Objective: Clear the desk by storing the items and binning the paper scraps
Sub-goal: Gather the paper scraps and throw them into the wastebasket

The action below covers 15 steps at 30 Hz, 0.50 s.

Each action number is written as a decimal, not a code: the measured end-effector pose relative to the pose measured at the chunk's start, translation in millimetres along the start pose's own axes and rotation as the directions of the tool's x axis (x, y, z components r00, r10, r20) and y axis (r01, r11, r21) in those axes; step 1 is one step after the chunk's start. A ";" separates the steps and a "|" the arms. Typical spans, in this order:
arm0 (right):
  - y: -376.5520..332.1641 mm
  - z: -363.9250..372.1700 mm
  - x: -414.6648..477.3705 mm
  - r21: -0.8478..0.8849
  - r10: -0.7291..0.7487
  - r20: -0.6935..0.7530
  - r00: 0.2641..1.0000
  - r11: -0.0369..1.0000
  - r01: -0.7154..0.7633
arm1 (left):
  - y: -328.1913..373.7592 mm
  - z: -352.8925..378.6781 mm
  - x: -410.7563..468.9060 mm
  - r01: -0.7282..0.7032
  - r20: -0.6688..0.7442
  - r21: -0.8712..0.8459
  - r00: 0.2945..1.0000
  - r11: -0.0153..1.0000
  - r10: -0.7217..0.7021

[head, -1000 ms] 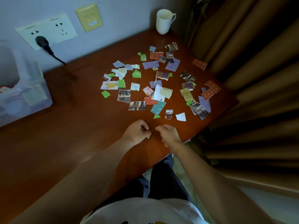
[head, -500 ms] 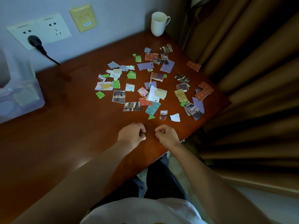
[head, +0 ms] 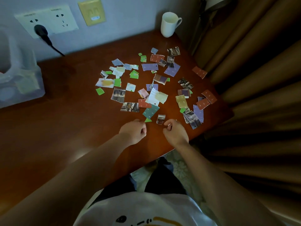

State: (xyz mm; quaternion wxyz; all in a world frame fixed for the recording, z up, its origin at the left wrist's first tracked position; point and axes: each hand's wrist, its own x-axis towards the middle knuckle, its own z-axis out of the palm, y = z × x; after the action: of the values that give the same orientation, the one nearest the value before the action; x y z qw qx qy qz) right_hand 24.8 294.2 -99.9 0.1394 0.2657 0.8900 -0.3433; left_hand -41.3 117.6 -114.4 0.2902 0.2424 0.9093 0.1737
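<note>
Wooden bench [head: 65, 128] strewn with paper scraps [head: 156, 97]; left hand [head: 132, 131] and right hand [head: 175, 132] curl beside them, likely gathering; whether either holds anything, I cannot tell.

The clear box [head: 19, 85] is cut off at the left edge, and whether anything is held in the curled left hand [head: 133, 131] or right hand [head: 175, 133] cannot be told.

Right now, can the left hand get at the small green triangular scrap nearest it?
Probably yes. The green triangular scrap lies on the desk just beyond the left hand, with nothing between them. The hand is curled, so it would have to open first.
</note>
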 end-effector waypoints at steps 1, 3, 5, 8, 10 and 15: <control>2.7 -4.7 4.3 -0.049 -0.017 -0.013 1.000 0.999 0.016 | 7.0 0.8 3.3 0.034 -0.009 -0.072 0.999 0.997 -0.035; 8.9 -12.5 13.3 -0.159 -0.065 -0.013 0.998 0.985 0.062 | 20.8 2.2 11.9 0.159 0.016 -0.342 0.986 0.926 -0.163; 15.0 -19.6 22.3 -0.275 -0.118 0.038 0.992 0.953 0.124 | 36.0 2.3 18.7 0.287 0.126 -0.628 0.955 0.724 -0.269; 22.2 -28.0 34.9 -0.341 -0.153 0.152 0.976 0.919 0.198 | 52.5 2.1 26.5 0.371 0.232 -0.835 0.907 0.407 -0.350; 24.5 -32.1 42.2 -0.357 -0.188 0.189 0.964 0.901 0.246 | 60.3 2.3 30.0 0.386 0.273 -0.901 0.860 0.199 -0.431; 22.8 -40.3 61.8 -0.333 -0.296 0.289 0.910 0.860 0.386 | 72.7 -2.2 40.7 0.367 0.347 -0.927 0.776 -0.070 -0.527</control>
State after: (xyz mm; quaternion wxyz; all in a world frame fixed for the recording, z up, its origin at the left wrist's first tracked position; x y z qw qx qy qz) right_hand -15.5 359.3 -109.5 0.2265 0.0295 0.9506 -0.2101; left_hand -47.0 199.0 -97.5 0.3572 -0.3347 0.6015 0.6313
